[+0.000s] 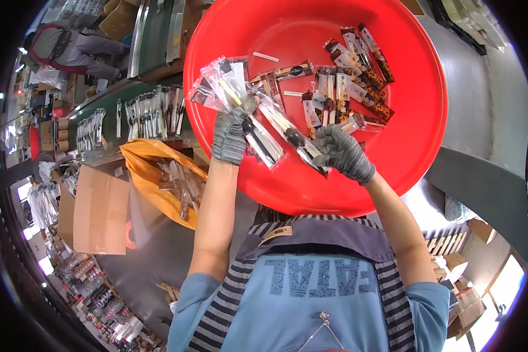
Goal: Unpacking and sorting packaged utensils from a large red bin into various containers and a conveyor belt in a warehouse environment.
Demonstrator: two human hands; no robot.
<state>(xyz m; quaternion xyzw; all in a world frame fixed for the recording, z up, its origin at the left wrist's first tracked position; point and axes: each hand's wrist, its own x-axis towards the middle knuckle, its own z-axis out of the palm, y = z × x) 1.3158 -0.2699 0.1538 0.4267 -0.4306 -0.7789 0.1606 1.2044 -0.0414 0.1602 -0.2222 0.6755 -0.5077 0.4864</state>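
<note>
My left hand, in a grey knit glove, is closed around several clear-wrapped cutlery packets over the left part of a big red basin. One more wrapped packet with a dark spoon slants from beside this hand toward my right. At that packet's lower end are the bent fingers of my right hand, gloved the same way and closed on it. Behind both hands, loose packets with black-and-orange printed wrappers lie on the basin's floor, along with thin white paper strips.
Left of the basin stand an orange sack with wrapped packets inside and an open cardboard box. Rows of wrapped packets lie on a green conveyor or bench. Another person sits at the far left. A grey beam runs at right.
</note>
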